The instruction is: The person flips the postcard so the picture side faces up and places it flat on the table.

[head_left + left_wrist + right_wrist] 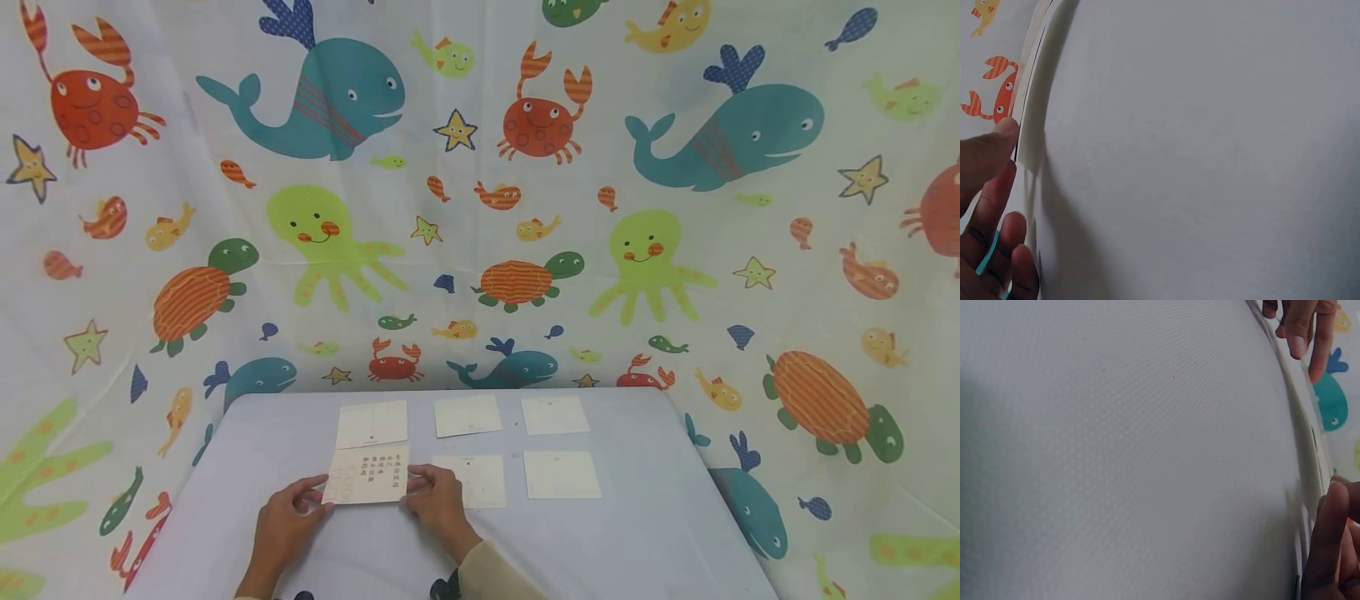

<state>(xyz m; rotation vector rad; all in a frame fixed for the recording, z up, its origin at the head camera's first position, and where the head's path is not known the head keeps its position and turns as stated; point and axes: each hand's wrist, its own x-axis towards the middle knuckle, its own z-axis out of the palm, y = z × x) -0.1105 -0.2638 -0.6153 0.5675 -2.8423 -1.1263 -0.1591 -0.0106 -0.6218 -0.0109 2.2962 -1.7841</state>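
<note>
Both hands hold a cream card point(367, 475) with columns of handwritten characters, at the front left of the group of cards. My left hand point(287, 517) pinches its left edge between thumb and fingers; in the left wrist view the thumb point(988, 153) and index finger lie along the card's thin edge. On the opposite edge my right hand point(441, 507) grips the card, and its fingers overlap a white card point(483, 482) behind. Seen edge-on in the right wrist view, the held card point(1311, 444) spans between the two hands.
A blank card point(372, 423) lies just behind the held one. Further right are more white cards point(467, 415), point(555, 415) and a front-right card point(562, 475), all on the white tabletop point(637, 533). A curtain point(465, 233) printed with sea animals hangs behind the table.
</note>
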